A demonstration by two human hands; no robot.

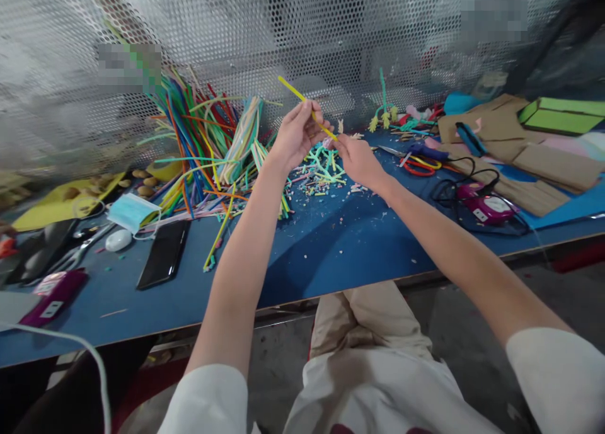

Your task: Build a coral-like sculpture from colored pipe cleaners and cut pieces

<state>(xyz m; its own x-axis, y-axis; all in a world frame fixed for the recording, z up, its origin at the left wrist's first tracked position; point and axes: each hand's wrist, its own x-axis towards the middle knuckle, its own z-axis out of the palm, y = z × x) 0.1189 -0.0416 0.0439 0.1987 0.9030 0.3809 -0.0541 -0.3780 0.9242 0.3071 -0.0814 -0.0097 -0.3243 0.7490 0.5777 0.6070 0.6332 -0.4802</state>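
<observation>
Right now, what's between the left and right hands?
A short stretch of the yellow stem, running from the left hand to the right hand; the head view shows it.

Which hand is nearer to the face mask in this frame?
The left. The left hand is raised to the right of the mask, pinching the yellow stem; the right hand is farther right still, at the stem's lower end.

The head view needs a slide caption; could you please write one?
Left hand and right hand hold a slender yellow stem above a cluttered blue table.
</observation>
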